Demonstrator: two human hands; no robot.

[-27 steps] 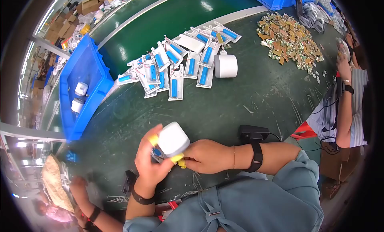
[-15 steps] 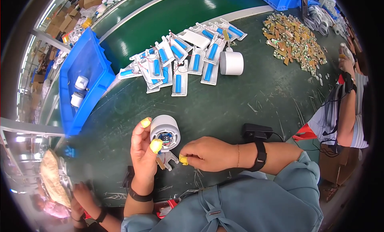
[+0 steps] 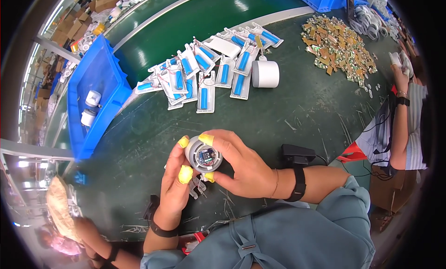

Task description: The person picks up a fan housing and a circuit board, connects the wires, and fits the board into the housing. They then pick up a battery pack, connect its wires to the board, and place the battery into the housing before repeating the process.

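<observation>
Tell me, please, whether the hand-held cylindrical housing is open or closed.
Open towards the camera: the cylindrical housing has a circuit board exposed inside it.

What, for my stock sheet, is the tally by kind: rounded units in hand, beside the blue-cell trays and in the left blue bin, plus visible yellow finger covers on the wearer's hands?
Held unit: 1
Unit beside the trays: 1
Units in the blue bin: 2
Yellow finger covers: 4
Total: 8
</observation>
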